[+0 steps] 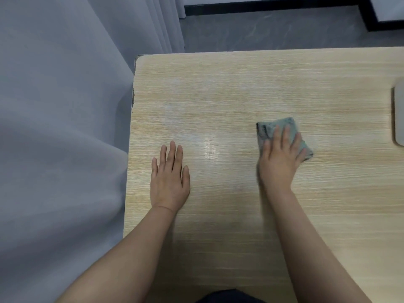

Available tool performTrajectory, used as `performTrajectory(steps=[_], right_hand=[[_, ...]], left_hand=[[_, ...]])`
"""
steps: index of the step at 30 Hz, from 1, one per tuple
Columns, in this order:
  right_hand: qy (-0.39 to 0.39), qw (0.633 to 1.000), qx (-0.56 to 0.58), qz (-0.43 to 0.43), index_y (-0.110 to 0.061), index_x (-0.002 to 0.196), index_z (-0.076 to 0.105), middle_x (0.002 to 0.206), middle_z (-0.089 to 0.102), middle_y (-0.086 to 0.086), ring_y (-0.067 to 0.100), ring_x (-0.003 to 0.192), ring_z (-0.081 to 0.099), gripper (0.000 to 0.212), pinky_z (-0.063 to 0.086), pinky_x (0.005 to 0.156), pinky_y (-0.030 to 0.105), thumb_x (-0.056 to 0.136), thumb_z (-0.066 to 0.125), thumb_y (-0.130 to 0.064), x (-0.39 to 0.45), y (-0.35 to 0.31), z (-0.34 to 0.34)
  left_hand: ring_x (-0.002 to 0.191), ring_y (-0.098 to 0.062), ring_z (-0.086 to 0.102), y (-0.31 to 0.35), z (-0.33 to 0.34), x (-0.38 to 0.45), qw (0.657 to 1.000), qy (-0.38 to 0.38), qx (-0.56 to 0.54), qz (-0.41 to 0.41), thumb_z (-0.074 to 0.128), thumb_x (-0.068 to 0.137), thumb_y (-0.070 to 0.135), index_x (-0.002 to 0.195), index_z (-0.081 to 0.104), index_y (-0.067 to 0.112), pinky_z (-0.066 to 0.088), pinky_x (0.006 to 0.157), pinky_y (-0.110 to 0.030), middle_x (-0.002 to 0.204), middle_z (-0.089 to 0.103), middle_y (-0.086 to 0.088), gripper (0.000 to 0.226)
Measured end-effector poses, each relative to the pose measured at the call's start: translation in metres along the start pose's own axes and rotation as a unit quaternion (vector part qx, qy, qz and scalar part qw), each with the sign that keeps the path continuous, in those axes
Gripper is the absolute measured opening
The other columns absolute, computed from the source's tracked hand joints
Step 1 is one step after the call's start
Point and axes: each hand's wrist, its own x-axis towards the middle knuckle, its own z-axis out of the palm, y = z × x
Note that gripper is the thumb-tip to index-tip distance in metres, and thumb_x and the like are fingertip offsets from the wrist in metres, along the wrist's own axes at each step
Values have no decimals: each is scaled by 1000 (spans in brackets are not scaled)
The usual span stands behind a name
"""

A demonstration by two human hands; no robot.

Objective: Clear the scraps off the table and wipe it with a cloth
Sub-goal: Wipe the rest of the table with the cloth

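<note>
**Wiping stage in hand**

No scraps visible on the table (pixel 218 95). Right hand (pixel 278 162) presses the folded cloth (pixel 265 129) flat, fingers straight, right of centre. Left hand (pixel 169 178) rests flat, holding nothing. Next move, judged: sweep the cloth across unwiped areas with steady pressure.

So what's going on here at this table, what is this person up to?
A person is wiping a light wooden table. The right hand presses flat on a folded grey-green cloth right of the middle. The left hand rests flat on the tabletop, fingers straight, holding nothing. No scraps show on the visible surface. A pale object sits at the right edge, cut off by the frame. A grey curtain hangs to the left.
</note>
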Motion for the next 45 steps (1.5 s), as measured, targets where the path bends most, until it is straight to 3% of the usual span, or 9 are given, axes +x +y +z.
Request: performTrajectory(steps=[7,11,18,22,26,31,37,40,45], right_hand=[[-82,914,-35,-395,-21,142,38,150,35,0,26,142,22,50,3,115,46,97,28,-40,-63,-74,27],[-76,953,-25,-291,-25,147,27,155,22,-3,18,144,5,55,-7,113,38,95,23,-44,-32,-21,15],[-22,1000,10,-7,-19,149,18,158,11,2,28,145,0,56,-7,114,50,98,18,-41,-22,34,-4],[-64,981,15,-180,-21,149,19,157,14,2,30,145,3,54,-8,113,47,97,14,-37,-63,-35,15],[-139,898,-13,-417,-23,138,45,148,39,-2,30,140,27,52,11,113,53,94,23,-38,-99,-63,21],[-112,956,-13,-269,-27,148,21,157,11,-9,16,146,-3,53,-8,115,40,97,16,-43,-58,10,1],[-48,998,13,-45,-17,149,20,158,12,4,28,145,3,49,-2,115,51,102,26,-30,-56,33,-5],[-49,981,4,-188,-13,147,27,155,19,9,36,143,12,47,3,113,57,100,34,-21,-95,-16,13],[-173,885,-18,-432,-26,148,21,157,14,-4,25,146,1,63,-13,112,43,91,2,-43,-129,-45,15]], left_hand=[[146,-16,-1,2,-1,2,1000,2,4,-3,8,91,39,150,16,14,-2,117,-37,158,9,0,64],[145,-15,-4,0,-1,0,1000,-3,-1,0,9,93,41,150,13,17,-3,117,-37,159,5,2,62],[146,-15,-8,0,-4,-1,1000,-15,-20,-2,18,100,35,151,7,19,-7,117,-35,159,0,3,54],[145,-15,-10,-2,-10,-8,999,-41,-30,8,23,101,33,151,6,21,-5,118,-38,159,-4,4,54],[146,-15,-6,-6,-8,-50,998,-44,-40,-32,21,100,33,151,10,17,2,117,-39,159,0,3,55],[145,-16,-11,-11,-4,-89,996,-73,-35,-30,13,97,42,151,5,19,0,117,-40,158,-5,3,59],[144,-15,-13,-13,-7,-89,996,-73,-49,-21,25,101,35,150,3,20,-1,118,-40,158,-7,4,56],[145,-16,-13,-13,-6,-89,996,-74,-54,-24,26,101,34,151,3,20,-2,117,-40,158,-8,4,56],[146,-19,-10,-18,-8,-86,995,-85,-44,1,29,101,34,151,5,18,3,117,-41,159,-6,1,57]])
